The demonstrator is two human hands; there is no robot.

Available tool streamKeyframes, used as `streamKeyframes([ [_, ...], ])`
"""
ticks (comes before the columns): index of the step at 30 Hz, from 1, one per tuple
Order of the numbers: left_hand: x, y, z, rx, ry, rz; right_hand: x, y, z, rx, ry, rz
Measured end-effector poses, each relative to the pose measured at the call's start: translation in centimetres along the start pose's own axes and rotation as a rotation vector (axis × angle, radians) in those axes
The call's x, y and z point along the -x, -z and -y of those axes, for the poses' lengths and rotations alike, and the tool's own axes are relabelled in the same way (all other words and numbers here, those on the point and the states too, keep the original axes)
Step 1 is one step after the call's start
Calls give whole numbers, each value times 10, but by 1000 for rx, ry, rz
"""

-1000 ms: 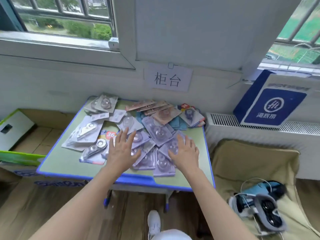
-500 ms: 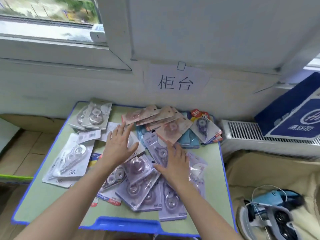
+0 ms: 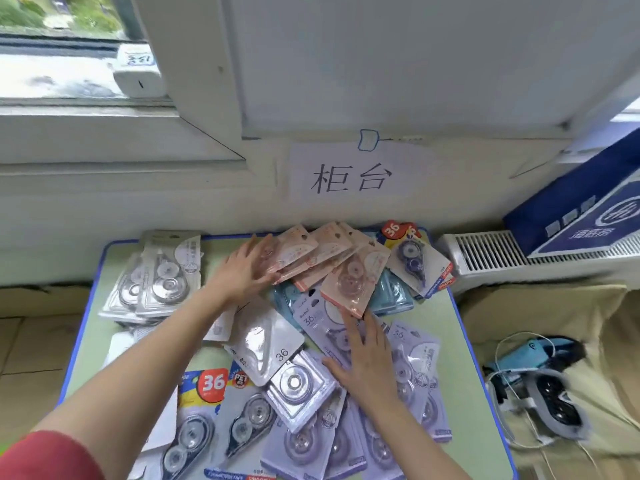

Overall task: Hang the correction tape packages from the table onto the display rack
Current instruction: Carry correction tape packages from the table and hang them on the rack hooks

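Left hand [image 3: 242,271] flat, fingers spread, on pink packs [image 3: 329,251] at table [image 3: 446,310] far edge; right hand [image 3: 369,358] flat on purple packs [image 3: 412,355], gripping nothing. Packs likely light, stiff card, slick blisters; pinch card edge near hang-hole.

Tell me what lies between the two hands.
Head view: a white package marked 36 and a lilac package lie between the left hand and right hand.

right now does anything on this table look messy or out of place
Yes. The correction tape packages lie in a loose heap across the table, overlapping at all angles. Only the grey ones at the far left are stacked. The left hand rests on the pink packages, the right hand on purple ones.
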State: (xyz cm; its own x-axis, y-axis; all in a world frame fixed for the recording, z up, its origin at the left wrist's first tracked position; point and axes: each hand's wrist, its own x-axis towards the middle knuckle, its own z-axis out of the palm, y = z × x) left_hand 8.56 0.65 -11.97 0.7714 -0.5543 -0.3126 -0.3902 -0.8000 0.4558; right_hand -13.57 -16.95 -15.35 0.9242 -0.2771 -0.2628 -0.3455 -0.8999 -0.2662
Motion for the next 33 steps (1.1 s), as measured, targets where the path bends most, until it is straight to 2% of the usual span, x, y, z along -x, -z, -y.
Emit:
streamKeyframes([
  [3, -14, -2, 7, 14, -24, 96, 0, 0, 1, -29, -2, 2],
  [5, -19, -5, 8, -43, -33, 94, -1, 1, 1, -51, -6, -2],
  [18, -2, 2, -12, -152, -102, -227, 12, 14, 5, -30, -53, -56],
  [25, 55, -14, -31, -137, -83, -255, 42, 19, -7, -29, -33, -70],
  [33, 150, -55, -62, -128, 36, -329, 98, 18, -33, -57, 52, -119],
])
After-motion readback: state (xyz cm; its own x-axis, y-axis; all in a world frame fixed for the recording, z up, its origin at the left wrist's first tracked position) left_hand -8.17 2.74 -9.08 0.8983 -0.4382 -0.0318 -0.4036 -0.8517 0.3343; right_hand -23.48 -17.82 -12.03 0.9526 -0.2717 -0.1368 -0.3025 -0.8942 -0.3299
